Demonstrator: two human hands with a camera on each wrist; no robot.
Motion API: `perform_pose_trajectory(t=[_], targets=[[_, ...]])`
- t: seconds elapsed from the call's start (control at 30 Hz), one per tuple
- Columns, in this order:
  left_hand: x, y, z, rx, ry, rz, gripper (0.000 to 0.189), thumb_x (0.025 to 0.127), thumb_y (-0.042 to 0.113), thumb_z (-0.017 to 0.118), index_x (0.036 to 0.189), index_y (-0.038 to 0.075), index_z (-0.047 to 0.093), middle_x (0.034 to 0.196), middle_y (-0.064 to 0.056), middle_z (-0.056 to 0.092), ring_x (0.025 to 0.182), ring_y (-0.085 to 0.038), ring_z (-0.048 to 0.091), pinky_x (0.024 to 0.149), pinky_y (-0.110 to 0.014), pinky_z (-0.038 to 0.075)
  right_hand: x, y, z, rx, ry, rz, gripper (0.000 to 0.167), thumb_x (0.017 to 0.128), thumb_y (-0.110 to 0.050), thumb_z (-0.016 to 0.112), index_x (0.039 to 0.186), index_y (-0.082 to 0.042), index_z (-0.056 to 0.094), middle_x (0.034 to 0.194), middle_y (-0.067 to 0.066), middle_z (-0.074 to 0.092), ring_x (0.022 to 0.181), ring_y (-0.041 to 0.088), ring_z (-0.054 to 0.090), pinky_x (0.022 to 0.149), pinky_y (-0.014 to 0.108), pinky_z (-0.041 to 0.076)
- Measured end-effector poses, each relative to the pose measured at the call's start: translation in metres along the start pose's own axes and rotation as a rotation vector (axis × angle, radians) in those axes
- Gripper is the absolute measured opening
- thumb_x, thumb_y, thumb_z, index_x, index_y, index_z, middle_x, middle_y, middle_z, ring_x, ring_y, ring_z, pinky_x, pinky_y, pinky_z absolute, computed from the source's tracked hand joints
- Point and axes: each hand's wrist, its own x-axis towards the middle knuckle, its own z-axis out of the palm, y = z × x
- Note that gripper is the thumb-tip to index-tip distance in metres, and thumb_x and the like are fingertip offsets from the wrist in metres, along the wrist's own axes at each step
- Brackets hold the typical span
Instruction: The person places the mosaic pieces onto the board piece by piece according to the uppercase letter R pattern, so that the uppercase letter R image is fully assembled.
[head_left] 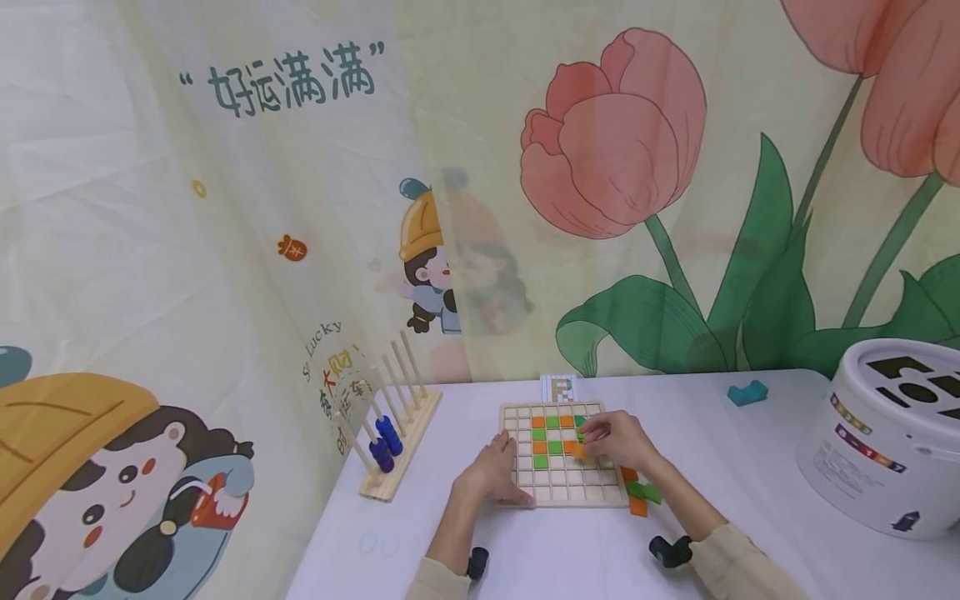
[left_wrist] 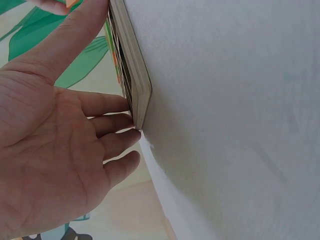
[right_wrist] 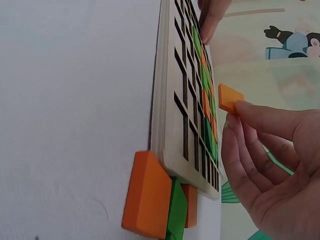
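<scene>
A square wooden grid board [head_left: 566, 502] lies on the white table, with orange and green square tiles [head_left: 539, 462] filling some of its cells. My left hand [head_left: 491, 471] rests at the board's left side, its fingers touching the edge and the thumb along the near corner. In the left wrist view those fingers [left_wrist: 114, 124] look loosely extended against the rim. Above the board's right half, my right hand [head_left: 624, 440] pinches an orange square tile [right_wrist: 230, 97] between thumb and fingertips, apart from the grid. Loose orange and green tiles [head_left: 638, 506] lie beside the board's right edge.
A small pattern card [head_left: 559, 388] stands behind the board. To the left is a wooden peg rack [head_left: 411, 462] with blue beads [head_left: 387, 434] on its pegs. A white lidded bucket [head_left: 877, 467] stands at the right, and a teal object [head_left: 747, 393] lies near the back edge.
</scene>
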Motion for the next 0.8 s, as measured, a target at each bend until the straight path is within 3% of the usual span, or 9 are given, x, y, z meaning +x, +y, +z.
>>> perform_pose_trajectory(t=[0.23, 0.53, 0.8], targets=[[-0.001, 0.002, 0.001, 0.017, -0.009, -0.011, 0.113, 0.072, 0.042, 0.097, 0.159, -0.001, 0.039, 0.17, -0.017, 0.028, 0.156, -0.035, 0.028, 0.125, -0.049, 0.031, 0.005, 0.001, 0.019, 0.014, -0.005, 0.004, 0.015, 0.084, -0.004, 0.086, 0.098, -0.008, 0.079, 0.083, -0.001, 0.071, 0.079, 0.017, 0.065, 0.067, 0.025, 0.056], [-0.001, 0.001, 0.0, 0.019, -0.008, 0.004, 0.115, 0.07, 0.046, 0.097, 0.157, -0.002, 0.04, 0.169, -0.018, 0.03, 0.156, -0.035, 0.029, 0.123, -0.05, 0.034, 0.01, -0.002, 0.036, 0.048, -0.002, 0.004, 0.017, 0.082, 0.002, 0.085, 0.096, -0.007, 0.078, 0.081, -0.001, 0.071, 0.077, 0.015, 0.067, 0.067, 0.027, 0.058], [-0.003, 0.001, 0.0, 0.02, -0.013, 0.002, 0.112, 0.073, 0.042, 0.096, 0.159, -0.002, 0.038, 0.17, -0.018, 0.028, 0.156, -0.035, 0.028, 0.124, -0.049, 0.032, 0.01, -0.008, 0.045, 0.004, 0.022, -0.007, 0.017, 0.082, 0.003, 0.086, 0.092, -0.009, 0.078, 0.078, -0.003, 0.07, 0.074, 0.013, 0.067, 0.067, 0.027, 0.059]])
